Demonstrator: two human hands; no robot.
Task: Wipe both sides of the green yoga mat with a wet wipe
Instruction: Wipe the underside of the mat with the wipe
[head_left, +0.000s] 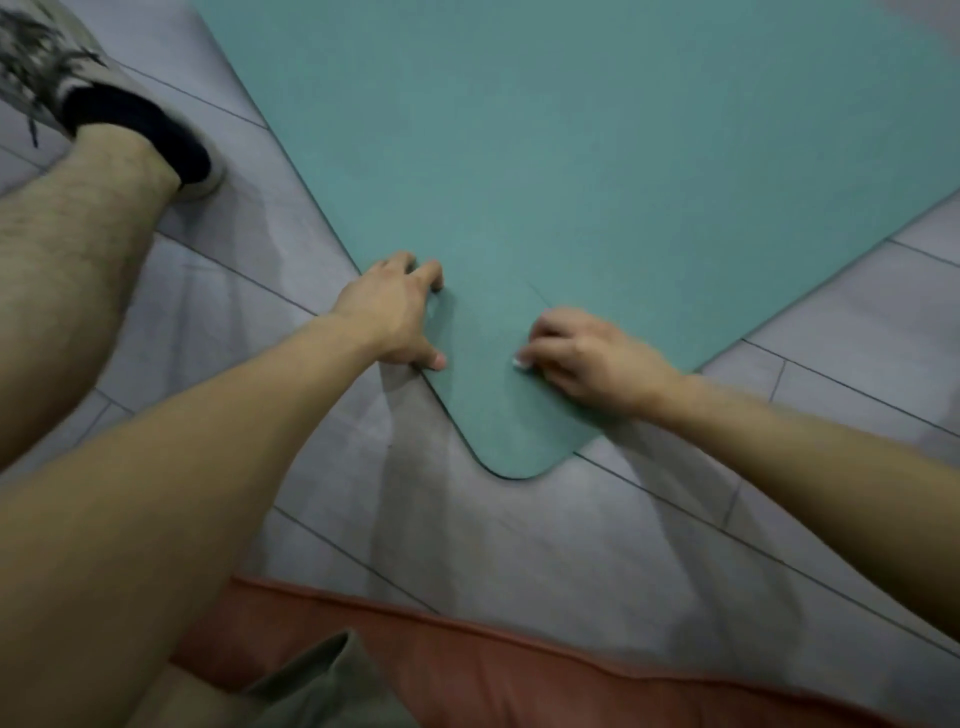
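Mat: green yoga mat (597, 156) lies flat on the floor and fills the upper-middle and right of the view. One rounded corner (519, 462) points toward the person.
Floor: grey tiles (519, 545) w/ thin dark joints, showing on both sides of the mat corner.
L hand: left hand (389, 306) is on the mat, at its left edge, just above the corner. The fingers are spread and only a little bent, w/ the fingertips (434, 273) pressing down on the mat. The thumb (434, 359) is stretched out and touches the mat edge. It grips nothing that I can see. There is a faint pale patch under the palm, too blurred to tell what it is.
R hand: right hand (587, 364) is on the mat near its right edge, across from the L hand, and the two hands are apart. The fingers are curled in, back of the hand up. At the fingertips it pinches a small white scrap (521, 362); I cannot tell if this is the wet wipe, too small.
Arms: both forearms bare, reaching in from the bottom corners.
Leg: bare leg (67, 270) at far left, w/ black sock (140, 130) and pale shoe (47, 67) on the tiles, beside the mat's left edge, not touching it.
Bottom edge: orange-red cushion (467, 670) across the bottom, apart from the mat corner. Khaki cloth (322, 686) lies in front of it.
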